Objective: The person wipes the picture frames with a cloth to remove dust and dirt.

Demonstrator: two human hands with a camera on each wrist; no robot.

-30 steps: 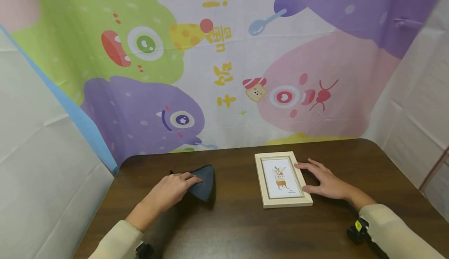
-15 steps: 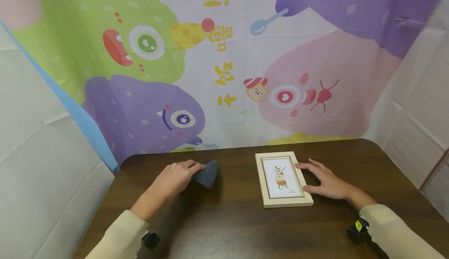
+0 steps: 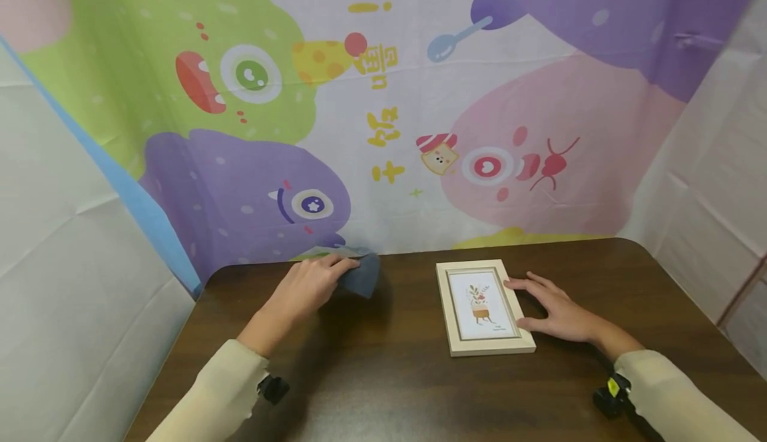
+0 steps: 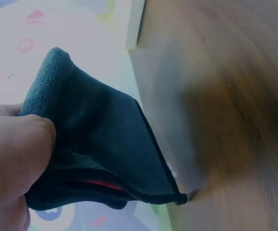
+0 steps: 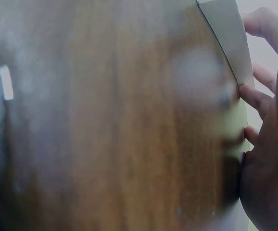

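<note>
A dark blue-grey cloth [image 3: 363, 277] hangs from my left hand [image 3: 307, 287], pinched between thumb and fingers above the far left part of the table. In the left wrist view the cloth [image 4: 105, 130] looks fuzzy and folded, with dark edging and a sliver of red inside the fold. A cream picture frame [image 3: 445, 310] lies flat, showing a potted plant picture. My right hand [image 3: 557, 312] touches its right edge with spread fingers and thumb. The right wrist view shows fingertips [image 5: 247, 91] at the side of the pale frame [image 5: 230, 38].
The dark brown wooden table [image 3: 383, 389] has rounded far corners. Behind it hangs a cartoon-printed curtain [image 3: 407, 216], meeting the table's far edge near the cloth. Pale sheets [image 3: 66, 282] close off the left and right sides.
My left hand has moved away from me and slightly right, carrying the cloth from mid-table toward the far edge. The right hand and the picture frame have stayed put.
</note>
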